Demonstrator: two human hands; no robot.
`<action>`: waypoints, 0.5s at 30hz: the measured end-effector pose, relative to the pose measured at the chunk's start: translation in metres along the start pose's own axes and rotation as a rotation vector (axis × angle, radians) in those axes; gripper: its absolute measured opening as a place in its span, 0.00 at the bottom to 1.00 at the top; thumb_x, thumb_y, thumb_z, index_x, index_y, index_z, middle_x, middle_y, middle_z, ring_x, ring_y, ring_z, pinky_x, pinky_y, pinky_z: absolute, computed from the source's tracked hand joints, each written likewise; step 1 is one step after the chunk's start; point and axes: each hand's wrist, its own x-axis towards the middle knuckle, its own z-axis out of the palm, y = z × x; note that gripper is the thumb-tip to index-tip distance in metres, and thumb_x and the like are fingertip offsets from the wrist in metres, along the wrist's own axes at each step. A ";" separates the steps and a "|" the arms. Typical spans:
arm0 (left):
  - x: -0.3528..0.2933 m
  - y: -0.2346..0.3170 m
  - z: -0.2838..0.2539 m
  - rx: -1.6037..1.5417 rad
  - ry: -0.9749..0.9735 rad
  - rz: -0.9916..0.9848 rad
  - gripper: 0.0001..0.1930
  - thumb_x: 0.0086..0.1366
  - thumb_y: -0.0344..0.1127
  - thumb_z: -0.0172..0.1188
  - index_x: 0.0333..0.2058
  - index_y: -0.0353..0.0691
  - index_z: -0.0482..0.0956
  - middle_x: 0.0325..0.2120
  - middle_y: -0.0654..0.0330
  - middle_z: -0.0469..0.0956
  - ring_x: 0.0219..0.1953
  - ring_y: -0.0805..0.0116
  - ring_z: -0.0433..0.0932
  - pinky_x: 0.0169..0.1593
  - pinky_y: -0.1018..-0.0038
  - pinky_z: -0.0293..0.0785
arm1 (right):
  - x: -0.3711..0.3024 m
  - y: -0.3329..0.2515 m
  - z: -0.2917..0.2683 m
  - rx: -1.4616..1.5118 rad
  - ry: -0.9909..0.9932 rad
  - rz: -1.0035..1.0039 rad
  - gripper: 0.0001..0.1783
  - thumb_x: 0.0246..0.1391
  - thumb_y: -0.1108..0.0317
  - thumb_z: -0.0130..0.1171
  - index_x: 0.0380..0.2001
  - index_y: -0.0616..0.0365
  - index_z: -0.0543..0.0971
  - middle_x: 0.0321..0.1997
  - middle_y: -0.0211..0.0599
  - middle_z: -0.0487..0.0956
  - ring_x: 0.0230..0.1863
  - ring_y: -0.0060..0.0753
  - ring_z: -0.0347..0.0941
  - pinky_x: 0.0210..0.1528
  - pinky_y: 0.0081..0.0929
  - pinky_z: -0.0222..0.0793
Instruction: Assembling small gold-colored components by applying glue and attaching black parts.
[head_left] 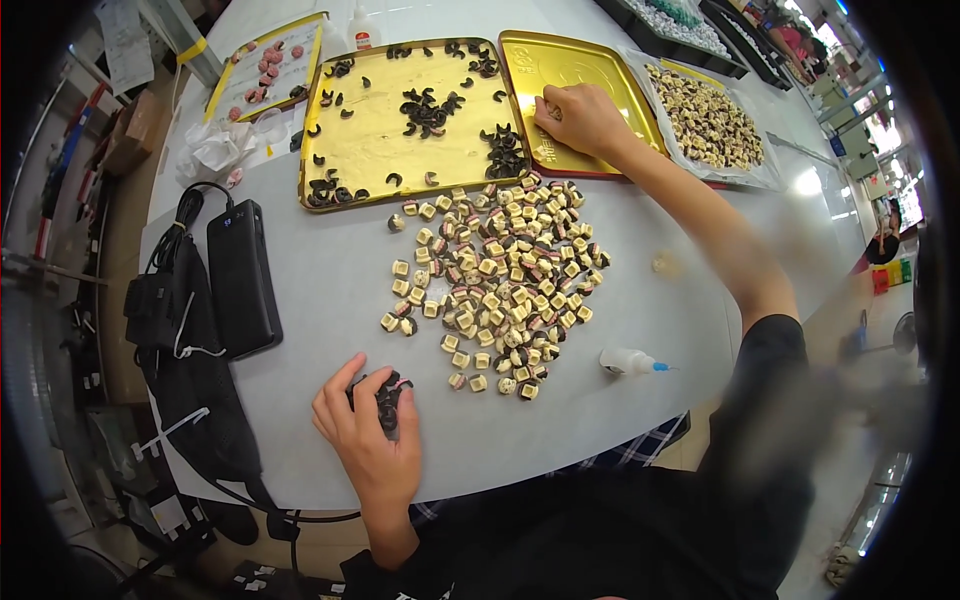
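Near the table's front edge, my left hand (pixel 368 440) curls around a small cluster of black curved pieces (pixel 388 402), with a bit of pink among them. My right hand (pixel 582 118) reaches far forward over a shiny gold tray (pixel 600 62). Its fingers are drawn together low over the tray; whatever they hold, if anything, is hidden. Between the hands spreads a heap of small cream-and-black pieces (pixel 510 270), many with a square hollow on top. Left of the gold tray lies a yellow-lined tray (pixel 375 115) with loose black crescent pieces (pixel 425 112) on it.
A white bottle with a blue needle tip (pixel 628 361) lies right of the heap. A black power bank (pixel 243 275) and cables are at left. Farther back are a tray of cream-and-black pieces (pixel 708 120), a board with pink pieces (pixel 268 68) and crumpled plastic (pixel 215 148).
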 end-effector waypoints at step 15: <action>-0.003 0.001 -0.001 -0.009 -0.003 0.003 0.12 0.53 0.33 0.57 0.37 0.39 0.73 0.47 0.55 0.66 0.49 0.55 0.62 0.53 0.61 0.54 | 0.017 -0.004 -0.025 0.061 -0.040 0.133 0.14 0.48 0.62 0.53 0.18 0.62 0.75 0.13 0.49 0.70 0.17 0.49 0.68 0.23 0.38 0.64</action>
